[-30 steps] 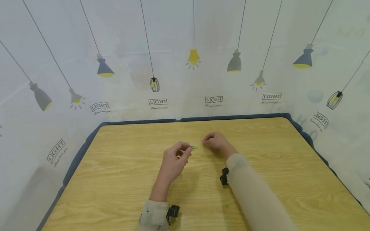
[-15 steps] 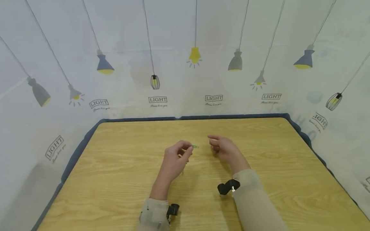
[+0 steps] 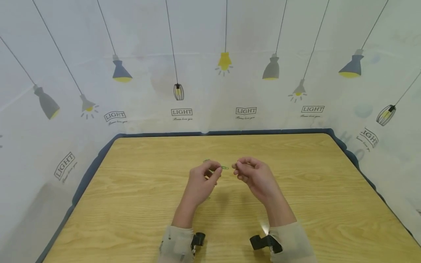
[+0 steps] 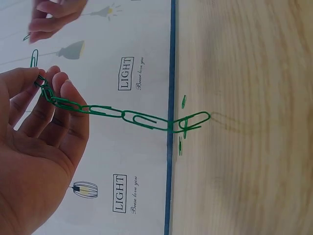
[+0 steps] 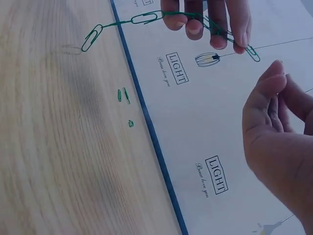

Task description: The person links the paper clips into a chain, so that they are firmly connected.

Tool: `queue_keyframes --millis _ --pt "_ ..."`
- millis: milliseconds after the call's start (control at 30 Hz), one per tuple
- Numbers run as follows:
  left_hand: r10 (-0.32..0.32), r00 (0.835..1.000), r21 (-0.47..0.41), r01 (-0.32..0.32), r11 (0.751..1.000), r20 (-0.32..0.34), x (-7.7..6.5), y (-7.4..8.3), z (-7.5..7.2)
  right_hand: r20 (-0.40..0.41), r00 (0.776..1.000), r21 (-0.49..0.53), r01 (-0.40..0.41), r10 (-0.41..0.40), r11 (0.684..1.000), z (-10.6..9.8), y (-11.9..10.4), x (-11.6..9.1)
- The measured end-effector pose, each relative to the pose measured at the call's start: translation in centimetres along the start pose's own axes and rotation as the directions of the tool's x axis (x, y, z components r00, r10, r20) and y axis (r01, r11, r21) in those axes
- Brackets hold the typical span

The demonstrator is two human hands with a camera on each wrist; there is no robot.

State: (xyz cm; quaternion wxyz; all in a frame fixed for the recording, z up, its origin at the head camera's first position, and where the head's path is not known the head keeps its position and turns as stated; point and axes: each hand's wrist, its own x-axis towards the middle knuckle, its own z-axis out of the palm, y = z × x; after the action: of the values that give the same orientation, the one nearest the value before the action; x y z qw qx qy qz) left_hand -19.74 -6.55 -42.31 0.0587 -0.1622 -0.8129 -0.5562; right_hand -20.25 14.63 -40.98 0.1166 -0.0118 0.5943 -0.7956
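My left hand (image 3: 201, 182) is raised over the table, pinching a chain of linked green paper clips (image 4: 102, 110) between thumb and forefinger near its upper end. One end clip (image 5: 253, 54) sticks out past the fingertips; the rest drapes across the other fingers and hangs to the table side. Facing it a short gap away, my right hand (image 3: 258, 179) pinches a single green paper clip (image 4: 27, 37), mostly hidden by the fingers. In the right wrist view that clip is covered by the right thumb (image 5: 274, 83).
Several loose green paper clips (image 5: 119, 95) lie on the wooden table (image 3: 138, 204) beyond the left hand. A dark blue edge (image 3: 158, 135) borders the table, with a lamp-printed white backdrop (image 3: 210, 87) behind. Black wrist cameras (image 3: 198, 239) sit on both sleeves.
My right hand has lifted from the far tabletop, drawn back toward me and turned, its fingertips now facing the chain's end. The left hand has stayed nearly still, holding the chain.
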Motion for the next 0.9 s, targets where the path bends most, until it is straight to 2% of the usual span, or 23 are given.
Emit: queue_keyframes --millis 167,367,733,900 --pt "-0.004 1.000 0.004 0.004 1.000 0.008 0.0 0.1 0.2 -0.007 0.998 -0.037 0.058 -0.058 0.998 0.7 -0.3 -1.2" --pt "0.019 1.000 0.017 -0.020 1.000 0.017 0.0 0.1 0.5 -0.075 0.990 -0.147 0.106 -0.118 0.983 1.4 -0.4 -1.6" --pt "0.024 0.999 0.027 -0.025 0.999 0.030 -0.1 0.3 0.7 -0.162 0.968 -0.333 0.131 -0.194 0.934 2.5 -0.5 -1.6" --pt "0.021 0.999 0.029 -0.022 0.999 0.030 -0.1 0.3 0.7 -0.167 0.964 -0.389 0.129 -0.207 0.912 2.8 -0.4 -1.6"
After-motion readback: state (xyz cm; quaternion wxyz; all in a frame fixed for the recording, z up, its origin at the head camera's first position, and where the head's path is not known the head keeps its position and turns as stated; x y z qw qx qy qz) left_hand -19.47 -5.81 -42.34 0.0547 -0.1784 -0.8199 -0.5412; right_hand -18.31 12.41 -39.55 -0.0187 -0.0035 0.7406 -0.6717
